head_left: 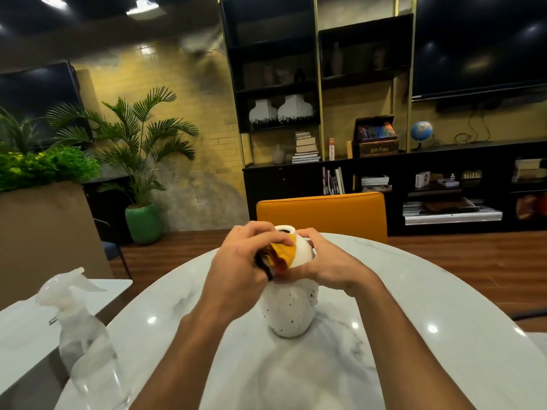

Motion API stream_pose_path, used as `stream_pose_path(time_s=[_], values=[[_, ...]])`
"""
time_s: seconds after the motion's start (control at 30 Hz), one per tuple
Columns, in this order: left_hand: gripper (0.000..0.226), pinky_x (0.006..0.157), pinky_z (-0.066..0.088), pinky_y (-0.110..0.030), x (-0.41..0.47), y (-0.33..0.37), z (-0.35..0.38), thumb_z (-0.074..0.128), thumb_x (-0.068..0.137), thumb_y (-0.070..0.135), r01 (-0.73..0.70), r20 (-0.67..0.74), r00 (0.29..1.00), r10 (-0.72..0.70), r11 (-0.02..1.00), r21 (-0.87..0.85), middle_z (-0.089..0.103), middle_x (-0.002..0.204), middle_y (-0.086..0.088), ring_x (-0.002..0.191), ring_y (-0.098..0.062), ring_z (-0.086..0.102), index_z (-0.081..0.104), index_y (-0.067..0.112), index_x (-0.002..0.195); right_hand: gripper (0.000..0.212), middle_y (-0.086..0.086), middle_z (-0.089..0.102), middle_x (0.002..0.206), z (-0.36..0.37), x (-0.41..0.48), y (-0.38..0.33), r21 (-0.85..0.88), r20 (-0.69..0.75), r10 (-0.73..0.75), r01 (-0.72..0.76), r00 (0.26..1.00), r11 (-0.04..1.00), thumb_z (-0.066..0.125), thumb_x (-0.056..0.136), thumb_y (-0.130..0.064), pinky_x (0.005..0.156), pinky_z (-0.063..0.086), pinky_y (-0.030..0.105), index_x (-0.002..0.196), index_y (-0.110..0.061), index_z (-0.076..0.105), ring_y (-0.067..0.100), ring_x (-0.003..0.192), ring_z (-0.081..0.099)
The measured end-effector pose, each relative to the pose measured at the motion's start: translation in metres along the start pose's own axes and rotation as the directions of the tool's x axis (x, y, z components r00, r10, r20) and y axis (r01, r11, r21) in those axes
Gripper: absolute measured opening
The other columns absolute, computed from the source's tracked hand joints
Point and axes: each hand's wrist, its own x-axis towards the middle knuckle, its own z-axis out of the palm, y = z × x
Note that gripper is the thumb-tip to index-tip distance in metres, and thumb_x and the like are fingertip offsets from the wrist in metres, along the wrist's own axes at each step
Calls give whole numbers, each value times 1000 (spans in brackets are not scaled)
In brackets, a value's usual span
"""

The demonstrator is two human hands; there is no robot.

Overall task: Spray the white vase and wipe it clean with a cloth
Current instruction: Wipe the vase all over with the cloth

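The white vase (291, 309) stands upright on the bench (414, 291). The fingers of the left hand (241, 258) clamp the cloth (284, 253) on its shoulder, and the right hand (325, 261) grips its other side. I think this grip should be firm, wiping downward around.

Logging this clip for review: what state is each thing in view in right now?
vase: upright on the table, held near its top.
cloth: bunched, pressed against the vase's shoulder.
left hand: grips the cloth.
right hand: holds the vase's upper part.
spray bottle: upright, untouched, at the left.
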Motion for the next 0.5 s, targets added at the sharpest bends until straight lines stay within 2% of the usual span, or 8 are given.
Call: stream_pose_path(time_s=[0.1, 0.17, 0.23, 0.37, 0.43, 0.5], values=[[62, 97, 55, -40, -4, -18, -4, 69, 79, -19, 36, -90, 995, -49, 991, -133, 66, 119, 18, 117, -16, 61, 74, 35, 110, 93, -14, 53, 116, 3, 1, 0, -19, -6, 43, -44, 999, 999, 95, 62, -37, 81, 57, 31, 134, -38, 36, 15, 104, 57], [56, 97, 57, -42, -6, -25, -1, 67, 83, -19, 52, -140, 987, -84, 975, -218, 70, 117, 11, 115, -18, 65, 73, 28, 114, 92, -13, 51, 117, 5, 1, -1, -20, -15, 51, -52, 999, 998, 94, 64, -36, 87, 58, 36, 135, -39, 34, 17, 108, 56], [50, 96, 58, -41, -7, -29, 3, 68, 86, -14, 78, -189, 974, -124, 969, -234, 71, 116, 10, 114, -17, 66, 72, 26, 116, 94, -12, 51, 120, 5, 2, -2, -25, -21, 64, -64, 998, 998, 94, 64, -36, 92, 57, 41, 136, -38, 34, 18, 111, 55], [50, 95, 56, -34, -11, -22, 10, 69, 83, -11, 62, -258, 962, -86, 993, -98, 68, 120, 7, 113, -16, 61, 70, 24, 119, 95, -12, 52, 119, 5, 1, -1, -26, -13, 73, -73, 997, 997, 94, 64, -35, 90, 56, 38, 137, -37, 34, 16, 108, 56], [56, 92, 52, -26, -14, -10, 15, 75, 78, -8, 2, -236, 972, 3, 1000, 24, 65, 124, 5, 112, -17, 54, 69, 24, 123, 94, -12, 53, 118, 5, 1, -3, -29, -10, 68, -69, 998, 997, 94, 64, -34, 89, 57, 38, 137, -38, 35, 16, 106, 57], [62, 92, 49, -24, -16, -3, 20, 76, 73, -9, -55, -188, 980, 70, 995, 86, 62, 127, 3, 113, -17, 51, 69, 23, 126, 93, -11, 55, 119, 5, 1, -3, -24, -8, 61, -62, 998, 998, 95, 63, -33, 90, 57, 39, 136, -38, 36, 17, 107, 58]])
